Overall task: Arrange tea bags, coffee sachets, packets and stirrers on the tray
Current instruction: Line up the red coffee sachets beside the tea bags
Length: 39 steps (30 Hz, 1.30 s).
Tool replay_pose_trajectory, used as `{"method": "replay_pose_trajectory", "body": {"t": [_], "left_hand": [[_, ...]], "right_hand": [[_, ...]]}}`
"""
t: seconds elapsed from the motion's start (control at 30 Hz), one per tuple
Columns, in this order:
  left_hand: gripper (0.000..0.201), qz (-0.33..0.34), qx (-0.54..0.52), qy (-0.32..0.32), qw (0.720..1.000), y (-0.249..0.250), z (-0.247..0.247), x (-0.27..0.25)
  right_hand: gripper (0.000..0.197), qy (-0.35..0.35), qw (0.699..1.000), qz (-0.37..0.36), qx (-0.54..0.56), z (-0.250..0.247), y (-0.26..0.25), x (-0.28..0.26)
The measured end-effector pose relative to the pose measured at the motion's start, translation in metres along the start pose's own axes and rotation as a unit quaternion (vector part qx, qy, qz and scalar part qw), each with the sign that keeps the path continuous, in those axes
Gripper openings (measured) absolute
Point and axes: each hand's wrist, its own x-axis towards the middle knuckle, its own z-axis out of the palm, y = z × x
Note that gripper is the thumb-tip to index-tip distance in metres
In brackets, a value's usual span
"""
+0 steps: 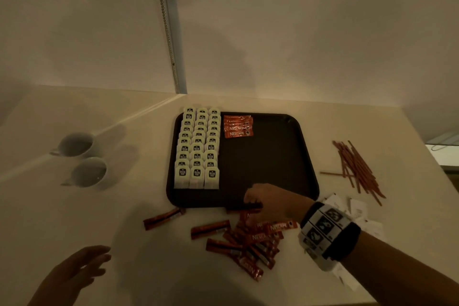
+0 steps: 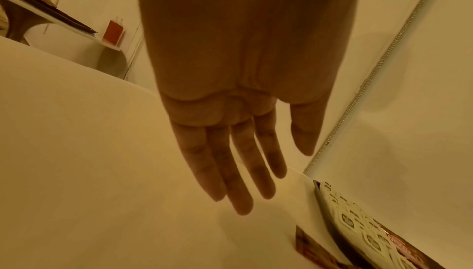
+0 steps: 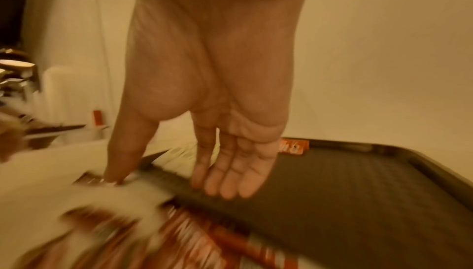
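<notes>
A dark tray (image 1: 268, 169) carries three columns of white tea bags (image 1: 197, 149) on its left side and a short stack of red coffee sachets (image 1: 238, 126) at its far middle. Loose red sachets (image 1: 250, 243) lie heaped on the table in front of the tray. My right hand (image 1: 250, 202) reaches down at the tray's front rim above that heap. In the blurred right wrist view the right hand (image 3: 169, 186) has straight fingers over the tray (image 3: 332, 192) and its thumb tip on the table by a sachet (image 3: 92, 180). My left hand (image 1: 99, 261) hovers empty at the lower left, fingers spread (image 2: 240, 202).
Brown stirrers (image 1: 357, 169) lie scattered right of the tray. White packets (image 1: 357, 208) sit beside my right wrist. Two white cups (image 1: 75, 144) (image 1: 89, 172) stand at the left. One sachet (image 1: 164, 217) lies apart, front left of the tray. Walls close the table's far side.
</notes>
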Motion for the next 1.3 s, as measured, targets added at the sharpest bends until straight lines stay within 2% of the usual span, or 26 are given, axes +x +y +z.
{"method": "replay_pose_trajectory", "body": {"t": [0.1,0.2,0.33,0.43,0.6,0.67,0.83,0.97,1.03,1.13,1.2,1.3], "left_hand": [[0.013,-0.013,-0.001,-0.009,1.0,-0.013,-0.002,-0.009],[0.014,-0.01,0.013,-0.004,1.0,-0.027,-0.006,-0.015],[0.014,-0.018,0.021,-0.011,1.0,-0.038,-0.011,-0.015],[0.015,-0.02,0.025,-0.013,0.999,-0.043,-0.015,-0.015],[0.016,-0.026,0.016,-0.009,0.999,-0.052,-0.022,-0.015],[0.015,-0.024,0.013,-0.01,1.0,-0.054,-0.023,-0.016],[0.014,-0.01,0.001,-0.012,1.0,-0.049,-0.025,-0.014],[0.013,0.013,-0.01,-0.015,1.0,-0.029,-0.023,-0.011],[0.014,0.039,-0.002,-0.027,0.999,-0.011,-0.02,-0.008],[0.014,0.104,0.028,-0.057,0.993,0.029,-0.007,-0.005],[0.004,0.151,0.055,-0.095,0.982,0.064,0.009,-0.004],[0.047,0.241,0.062,-0.159,0.955,0.117,0.034,0.001]], "right_hand": [[0.068,-0.018,0.995,0.063,-0.069,0.04,0.002,-0.019],[0.105,0.033,0.988,0.138,-0.065,0.076,0.006,-0.032],[0.12,0.072,0.973,0.209,-0.063,0.1,0.007,-0.032],[0.11,0.099,0.972,0.206,-0.057,0.108,0.009,-0.029],[0.065,0.146,0.978,0.137,-0.056,0.109,0.01,-0.028],[0.054,0.146,0.981,0.117,-0.048,0.109,0.01,-0.027],[0.038,0.151,0.983,0.1,-0.031,0.105,0.007,-0.022],[0.046,0.139,0.986,0.083,-0.037,0.09,0.006,-0.028],[0.045,0.129,0.989,0.064,-0.025,0.075,0.003,-0.034],[0.024,0.134,0.989,0.018,0.064,0.038,-0.011,-0.043],[0.013,0.151,0.981,-0.01,0.124,0.01,-0.023,-0.042],[0.017,0.158,0.972,-0.049,0.168,-0.033,-0.047,-0.034]]}}
